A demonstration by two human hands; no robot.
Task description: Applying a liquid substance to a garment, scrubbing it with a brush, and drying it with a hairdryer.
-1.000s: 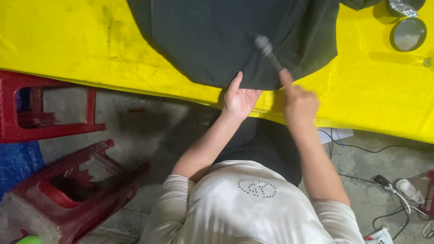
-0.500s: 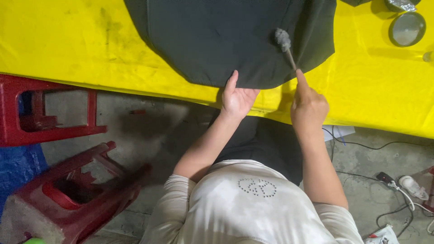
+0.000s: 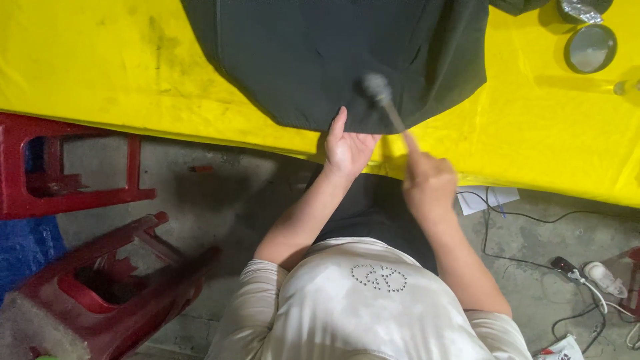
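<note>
Two red plastic stools [image 3: 87,267] stand on the floor at left. The left hand [image 3: 348,147] lies flat, fingers pressed together, pinning the curved hem of the dark green fabric [image 3: 320,53] on the yellow-covered surface [image 3: 100,73]. Just right, the right hand [image 3: 429,183] has its fingers wrapped round a slim hammer [image 3: 383,97]; its handle slants up-left, head over the cloth just beyond the left fingertips. A round metal lid [image 3: 590,48] sits far right.

Open yellow table cover [image 3: 100,73] left of dark garment [image 3: 320,53]; round metal lid [image 3: 590,48] and foil-topped container [image 3: 581,9] crowding far right corner; red stools [image 3: 73,180] flanking near edge.
</note>
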